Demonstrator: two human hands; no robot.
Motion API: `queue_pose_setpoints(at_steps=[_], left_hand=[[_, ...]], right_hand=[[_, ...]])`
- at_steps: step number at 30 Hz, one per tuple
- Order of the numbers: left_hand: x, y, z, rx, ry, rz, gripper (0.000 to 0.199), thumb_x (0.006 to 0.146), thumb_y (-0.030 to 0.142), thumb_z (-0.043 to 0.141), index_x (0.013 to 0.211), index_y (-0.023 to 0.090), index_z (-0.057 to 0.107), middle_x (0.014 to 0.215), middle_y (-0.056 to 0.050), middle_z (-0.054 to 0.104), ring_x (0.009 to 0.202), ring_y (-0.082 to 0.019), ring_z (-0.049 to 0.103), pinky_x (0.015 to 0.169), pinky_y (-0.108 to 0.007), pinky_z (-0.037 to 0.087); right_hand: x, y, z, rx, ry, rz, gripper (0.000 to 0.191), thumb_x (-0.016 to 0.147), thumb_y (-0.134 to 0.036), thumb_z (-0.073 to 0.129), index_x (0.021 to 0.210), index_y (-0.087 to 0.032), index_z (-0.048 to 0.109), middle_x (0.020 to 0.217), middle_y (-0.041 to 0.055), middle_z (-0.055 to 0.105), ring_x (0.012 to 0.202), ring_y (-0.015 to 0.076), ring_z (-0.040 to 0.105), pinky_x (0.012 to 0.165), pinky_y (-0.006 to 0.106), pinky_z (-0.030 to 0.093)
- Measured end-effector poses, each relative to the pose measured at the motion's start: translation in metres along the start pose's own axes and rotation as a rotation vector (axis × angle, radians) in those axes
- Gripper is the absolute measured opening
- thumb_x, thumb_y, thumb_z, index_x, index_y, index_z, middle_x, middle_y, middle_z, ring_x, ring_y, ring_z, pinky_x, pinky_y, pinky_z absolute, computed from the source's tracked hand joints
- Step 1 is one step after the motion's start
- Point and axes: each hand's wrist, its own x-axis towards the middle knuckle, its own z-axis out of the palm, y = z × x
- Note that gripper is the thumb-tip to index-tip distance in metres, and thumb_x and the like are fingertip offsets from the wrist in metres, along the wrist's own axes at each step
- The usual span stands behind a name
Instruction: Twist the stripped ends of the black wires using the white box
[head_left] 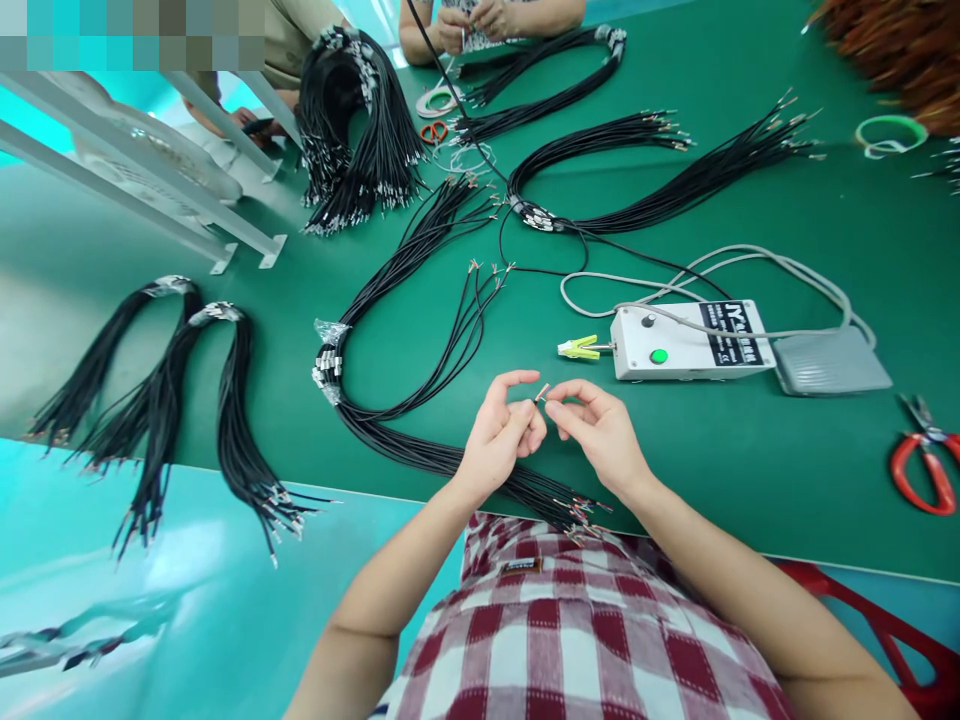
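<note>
My left hand is closed on the end of a thin black cable, its thumb and curled fingers holding it while the index finger reaches out above. Short thin inner wires stick out of that end. Closed in a pinch, my right hand has thumb and forefinger at these wires. Below and left of my hands lies a black cable bundle, tied with clear wrap at its connectors. Just beyond my right hand is a white box with a green button and a yellow-green clip on its side.
A grey foot pedal and red-handled pliers lie right. More black cable bundles hang over the left edge; another bundle lies farther back. Metal legs stand at left. Two other people work across the green table.
</note>
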Motion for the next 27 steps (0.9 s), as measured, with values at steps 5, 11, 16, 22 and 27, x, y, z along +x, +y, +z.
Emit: queue_pose_setpoints(at_steps=[5, 11, 16, 22, 27], left_hand=[[-0.001, -0.001, 0.002, 0.021, 0.022, -0.009, 0.049, 0.095, 0.047, 0.059, 0.129, 0.019, 0.040, 0.055, 0.008, 0.053, 0.042, -0.006, 0.035, 0.041, -0.018, 0.020], [-0.001, -0.002, 0.001, 0.017, -0.001, -0.019, 0.057, 0.095, 0.045, 0.060, 0.138, 0.017, 0.035, 0.053, 0.008, 0.053, 0.042, -0.006, 0.035, 0.041, -0.018, 0.020], [-0.004, -0.004, -0.002, 0.185, -0.045, -0.023, 0.044, 0.097, 0.045, 0.055, 0.130, 0.017, 0.047, 0.057, 0.007, 0.053, 0.044, -0.007, 0.038, 0.044, -0.018, 0.027], [-0.008, -0.004, 0.019, 0.605, 0.151, 0.283, 0.022, 0.092, 0.029, 0.064, 0.112, 0.020, 0.066, 0.101, -0.006, 0.062, 0.075, -0.012, 0.055, 0.066, -0.024, 0.045], [-0.003, -0.012, 0.041, 0.517, 0.269, 0.354, 0.009, 0.087, 0.025, 0.069, 0.094, 0.018, 0.070, 0.096, -0.005, 0.056, 0.082, -0.014, 0.057, 0.066, -0.024, 0.048]], right_hand=[[0.002, -0.001, 0.005, 0.008, 0.023, -0.001, 0.033, 0.081, -0.049, 0.073, 0.099, -0.021, 0.073, 0.093, 0.0024, 0.069, 0.057, 0.0084, 0.047, 0.055, 0.025, 0.045], [0.001, 0.005, 0.011, 0.074, -0.017, 0.037, 0.033, 0.075, -0.051, 0.078, 0.080, -0.019, 0.070, 0.085, 0.0020, 0.070, 0.054, 0.0080, 0.047, 0.054, 0.025, 0.045], [-0.004, 0.003, -0.003, -0.135, -0.041, -0.062, 0.023, 0.085, -0.042, 0.069, 0.088, -0.019, 0.069, 0.080, 0.0016, 0.068, 0.053, 0.0103, 0.057, 0.052, 0.025, 0.045], [-0.013, -0.003, -0.018, -0.505, -0.010, -0.355, 0.011, 0.092, -0.024, 0.056, 0.091, -0.021, 0.066, 0.099, 0.0060, 0.070, 0.072, 0.0145, 0.063, 0.063, 0.027, 0.050], [-0.016, -0.004, -0.022, -0.474, -0.022, -0.327, 0.011, 0.092, -0.023, 0.055, 0.085, -0.021, 0.064, 0.083, 0.0025, 0.068, 0.069, 0.0151, 0.060, 0.064, 0.028, 0.049]])
